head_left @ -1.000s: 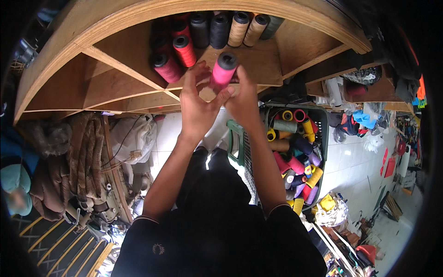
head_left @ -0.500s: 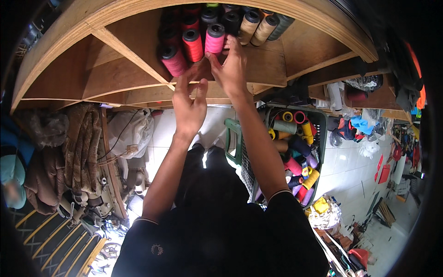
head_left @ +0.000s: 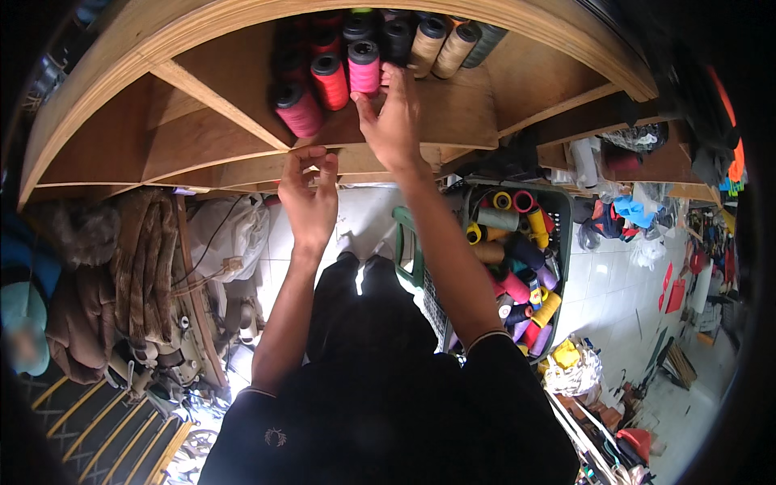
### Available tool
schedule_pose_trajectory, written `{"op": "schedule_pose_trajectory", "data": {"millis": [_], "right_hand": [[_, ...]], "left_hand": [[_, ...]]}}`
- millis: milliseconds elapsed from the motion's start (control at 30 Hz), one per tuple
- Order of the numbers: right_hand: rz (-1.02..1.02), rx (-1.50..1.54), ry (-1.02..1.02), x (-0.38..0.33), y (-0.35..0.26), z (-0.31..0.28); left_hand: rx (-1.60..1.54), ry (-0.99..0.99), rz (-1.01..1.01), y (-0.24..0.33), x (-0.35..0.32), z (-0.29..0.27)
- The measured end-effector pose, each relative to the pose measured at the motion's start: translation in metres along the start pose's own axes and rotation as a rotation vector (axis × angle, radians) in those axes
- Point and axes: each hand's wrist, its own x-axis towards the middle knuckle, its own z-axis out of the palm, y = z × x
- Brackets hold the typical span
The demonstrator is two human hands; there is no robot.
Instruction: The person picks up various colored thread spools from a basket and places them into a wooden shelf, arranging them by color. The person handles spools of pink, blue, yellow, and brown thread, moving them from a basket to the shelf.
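Note:
My right hand is closed round the lower part of a bright pink thread spool, which stands in a wooden shelf compartment at the front of a group. Left of it are a red-orange spool and a darker pink spool. Just below the shelf's front edge, my left hand is raised with bent fingers and thumb apart, holding nothing. Two tan spools stand to the right of the pink one. Further spools behind are partly hidden in shadow.
A dark crate full of coloured thread spools sits on the floor to my right, beside a green plastic stool. Wooden dividers split the shelf. Folded brown fabric and a white bag are at left.
The pink spool, in my right hand, has shifted slightly left against the red-orange one. My left hand has drawn down and left, away from the spools.

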Motion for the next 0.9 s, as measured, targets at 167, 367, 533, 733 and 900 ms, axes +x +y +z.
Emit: {"op": "schedule_pose_trajectory", "data": {"millis": [167,367,533,733,900], "right_hand": [[0.051,0.197,0.111,-0.009,-0.016,-0.012],[0.14,0.067,-0.023,-0.12,-0.043,-0.097],[0.486,-0.089,0.082,-0.243,-0.033,-0.175],[0.86,-0.756,0.207,-0.308,0.012,-0.287],[0.827,-0.822,-0.188,-0.299,0.041,-0.338]], "left_hand": [[-0.046,-0.079,0.065,0.003,-0.002,0.005],[0.029,-0.298,-0.082,-0.04,-0.036,-0.008],[0.23,-0.586,-0.049,-0.078,-0.081,-0.024],[0.258,-0.732,-0.184,-0.092,-0.104,-0.031],[0.291,-0.804,-0.099,-0.089,-0.091,-0.002]]}}
